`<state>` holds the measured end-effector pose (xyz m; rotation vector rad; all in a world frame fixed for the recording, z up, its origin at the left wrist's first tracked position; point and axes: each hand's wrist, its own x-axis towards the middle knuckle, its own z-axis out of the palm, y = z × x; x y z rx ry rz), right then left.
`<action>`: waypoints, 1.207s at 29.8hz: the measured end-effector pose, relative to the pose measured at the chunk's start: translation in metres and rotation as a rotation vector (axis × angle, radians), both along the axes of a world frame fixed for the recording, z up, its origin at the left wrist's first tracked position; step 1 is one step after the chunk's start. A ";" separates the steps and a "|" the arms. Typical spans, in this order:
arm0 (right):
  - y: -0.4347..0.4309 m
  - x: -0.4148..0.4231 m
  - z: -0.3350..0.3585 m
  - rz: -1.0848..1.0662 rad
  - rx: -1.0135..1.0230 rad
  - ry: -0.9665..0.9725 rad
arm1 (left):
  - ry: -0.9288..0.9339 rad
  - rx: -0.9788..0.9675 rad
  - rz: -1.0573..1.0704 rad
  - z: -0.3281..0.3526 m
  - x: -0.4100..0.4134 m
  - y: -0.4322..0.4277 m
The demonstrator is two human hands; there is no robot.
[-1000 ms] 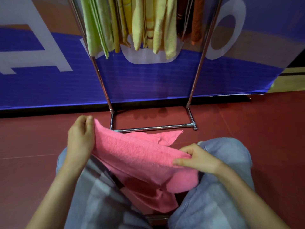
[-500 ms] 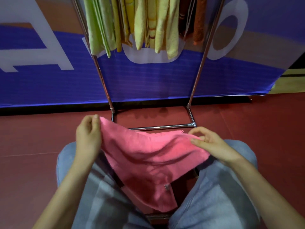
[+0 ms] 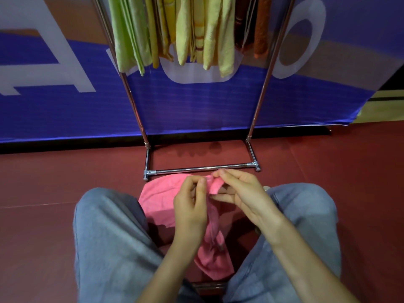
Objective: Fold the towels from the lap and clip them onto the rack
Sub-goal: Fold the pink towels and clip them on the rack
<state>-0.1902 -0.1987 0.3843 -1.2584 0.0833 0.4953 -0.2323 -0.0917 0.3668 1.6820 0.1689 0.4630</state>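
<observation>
Both hands up close together over the lap: left hand [image 3: 192, 206] and right hand [image 3: 238, 193] each pinch the top edge of the pink towel [image 3: 159, 200]. Towel hangs down between the knees, bulk bunched by the left knee [image 3: 109, 215]. Rack [image 3: 203, 168] just ahead on the red floor [image 3: 43, 182], with green, yellow and orange towels [image 3: 183, 31] hanging on it.

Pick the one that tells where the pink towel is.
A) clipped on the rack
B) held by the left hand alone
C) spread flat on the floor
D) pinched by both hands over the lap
D: the left hand and the right hand both pinch the pink towel near its top edge.
</observation>
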 end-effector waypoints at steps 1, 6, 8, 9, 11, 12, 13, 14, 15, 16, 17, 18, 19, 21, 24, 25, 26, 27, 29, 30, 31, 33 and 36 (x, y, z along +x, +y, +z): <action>-0.001 -0.001 0.001 0.005 0.014 0.015 | 0.011 -0.021 -0.013 -0.002 -0.001 0.001; -0.001 -0.005 0.003 0.007 0.107 0.123 | 0.031 -0.106 -0.022 -0.009 -0.006 -0.001; -0.001 -0.007 0.002 -0.008 0.154 0.144 | 0.031 -0.144 -0.051 -0.012 -0.008 0.000; -0.001 -0.007 0.003 -0.010 0.164 0.144 | 0.038 -0.153 -0.078 -0.014 -0.008 0.001; -0.002 -0.008 0.003 -0.004 0.162 0.142 | 0.055 -0.127 -0.118 -0.017 -0.010 0.004; -0.001 -0.009 0.002 0.002 0.165 0.144 | 0.064 -0.120 -0.121 -0.017 -0.010 0.006; -0.001 -0.011 0.002 0.007 0.171 0.148 | 0.072 -0.118 -0.117 -0.016 -0.008 0.008; -0.001 -0.012 0.001 0.013 0.174 0.146 | 0.078 -0.110 -0.108 -0.016 -0.006 0.011; -0.001 -0.014 -0.001 0.023 0.168 0.135 | 0.084 -0.097 -0.102 -0.015 -0.003 0.015; -0.002 -0.015 -0.001 0.044 0.148 0.114 | 0.093 -0.081 -0.101 -0.013 0.001 0.018; -0.003 -0.016 -0.003 0.080 0.094 0.083 | 0.101 -0.073 -0.104 -0.011 0.004 0.021; -0.005 -0.016 -0.003 0.132 0.007 0.052 | 0.106 -0.081 -0.108 -0.009 0.006 0.024; -0.009 -0.017 -0.004 0.198 -0.105 0.025 | 0.109 -0.100 -0.115 -0.006 0.008 0.026; -0.017 -0.017 -0.008 0.359 -0.318 0.001 | 0.111 -0.121 -0.119 -0.001 0.010 0.033; -0.033 -0.016 -0.023 0.512 -0.549 -0.020 | 0.107 -0.106 -0.131 0.004 0.011 0.046; -0.039 -0.016 -0.028 0.537 -0.638 -0.050 | 0.102 -0.098 -0.138 0.006 0.011 0.050; -0.045 -0.015 -0.033 0.551 -0.718 -0.085 | 0.101 -0.084 -0.148 0.007 0.011 0.053; -0.050 -0.012 -0.037 0.554 -0.788 -0.116 | 0.102 -0.071 -0.165 0.008 0.011 0.056; -0.059 -0.008 -0.041 0.520 -0.879 -0.164 | 0.119 -0.035 -0.204 0.008 0.009 0.060; -0.063 -0.004 -0.042 0.489 -0.959 -0.235 | 0.128 0.002 -0.223 0.007 0.008 0.062; -0.067 0.000 -0.041 0.449 -1.057 -0.349 | 0.134 0.049 -0.237 0.006 0.008 0.065; -0.073 0.006 -0.037 0.322 -1.081 -0.538 | 0.135 0.161 -0.248 0.001 0.009 0.073; -0.073 0.009 -0.023 0.154 -0.910 -0.624 | 0.119 0.342 -0.241 -0.001 0.013 0.084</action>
